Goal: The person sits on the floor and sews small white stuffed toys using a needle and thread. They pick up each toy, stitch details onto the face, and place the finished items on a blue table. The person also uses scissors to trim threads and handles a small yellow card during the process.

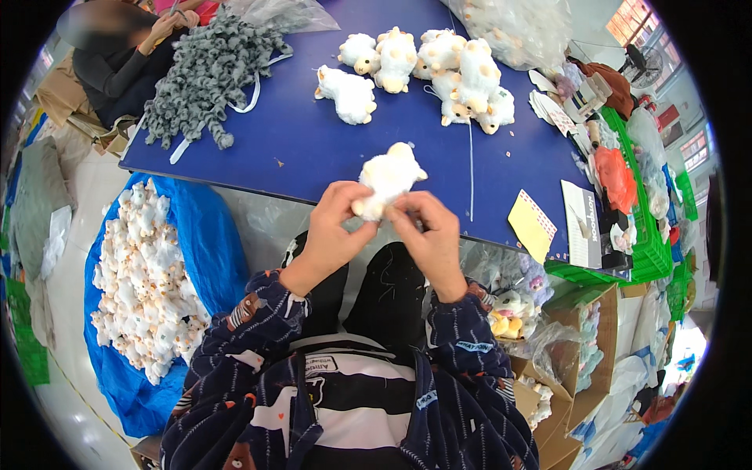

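A small white plush sheep (388, 174) is held between my two hands over the near edge of the blue table. My left hand (337, 227) pinches its lower left side with thumb and fingers. From the other side, my right hand (428, 233) closes on its lower right end; whether its fingertips hold anything else is too small to see. Farther back, a single plush sheep (346, 95) lies on its side. Beside it are a small group of like sheep (395, 61) and a larger heap of them (475, 78), some with tan feet and faces.
Grey curly plush pieces (211, 78) cover the table's far left, near a seated person (117, 66). A blue bag (215, 235) full of white plush toys stands on the floor at left. Yellow card (531, 223), a green crate (654, 235) and cardboard boxes (583, 392) are at right.
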The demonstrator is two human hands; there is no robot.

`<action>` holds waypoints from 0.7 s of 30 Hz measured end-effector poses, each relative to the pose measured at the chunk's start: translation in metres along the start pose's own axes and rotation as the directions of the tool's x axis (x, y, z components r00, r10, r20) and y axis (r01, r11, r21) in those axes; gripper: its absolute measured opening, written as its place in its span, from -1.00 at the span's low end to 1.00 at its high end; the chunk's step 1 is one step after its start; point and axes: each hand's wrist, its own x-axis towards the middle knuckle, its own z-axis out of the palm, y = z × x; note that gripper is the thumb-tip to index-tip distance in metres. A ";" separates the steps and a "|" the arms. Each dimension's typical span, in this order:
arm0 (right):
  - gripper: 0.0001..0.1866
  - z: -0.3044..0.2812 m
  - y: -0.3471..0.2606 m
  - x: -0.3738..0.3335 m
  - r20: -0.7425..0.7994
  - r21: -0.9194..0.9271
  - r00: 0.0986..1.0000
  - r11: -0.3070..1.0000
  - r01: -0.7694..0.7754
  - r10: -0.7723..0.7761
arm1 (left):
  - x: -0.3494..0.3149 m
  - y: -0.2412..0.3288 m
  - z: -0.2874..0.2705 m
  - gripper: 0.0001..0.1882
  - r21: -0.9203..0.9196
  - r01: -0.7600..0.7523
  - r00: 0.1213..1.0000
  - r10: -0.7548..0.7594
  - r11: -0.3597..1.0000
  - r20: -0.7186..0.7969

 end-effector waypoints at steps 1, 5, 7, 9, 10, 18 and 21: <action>-0.78 -0.006 -0.013 0.005 -0.039 0.005 0.999 1.000 0.028 -0.028 | 0.000 0.003 -0.003 -0.58 -0.247 0.155 0.986 -0.164 0.957 -0.019; -0.57 -0.019 0.002 0.010 -0.104 -0.122 0.993 0.992 0.042 -0.055 | -0.003 0.027 -0.021 -0.61 -0.714 0.542 0.773 -0.596 0.444 0.216; -0.56 -0.011 0.004 0.005 -0.046 -0.089 0.997 0.994 -0.070 0.066 | -0.010 0.021 -0.027 -0.63 -0.678 0.652 0.684 -0.648 0.339 0.335; -0.56 -0.004 0.012 0.001 -0.063 -0.110 0.994 0.990 -0.094 0.087 | -0.015 0.014 -0.023 -0.61 -0.515 0.454 0.868 -0.492 0.727 0.072; -0.55 -0.004 0.013 0.000 -0.064 -0.107 0.994 0.989 -0.100 0.093 | -0.016 0.016 -0.020 -0.60 -0.381 0.325 0.931 -0.363 0.866 -0.032; -0.51 0.006 0.008 -0.001 -0.052 -0.091 0.992 0.989 -0.118 0.114 | -0.010 0.015 -0.014 -0.59 0.188 0.049 0.997 -0.038 0.981 -0.059; -0.58 0.007 0.008 -0.005 0.003 -0.052 0.996 0.995 -0.086 0.086 | -0.011 0.000 -0.018 -0.65 -0.206 0.198 0.974 -0.216 0.958 -0.067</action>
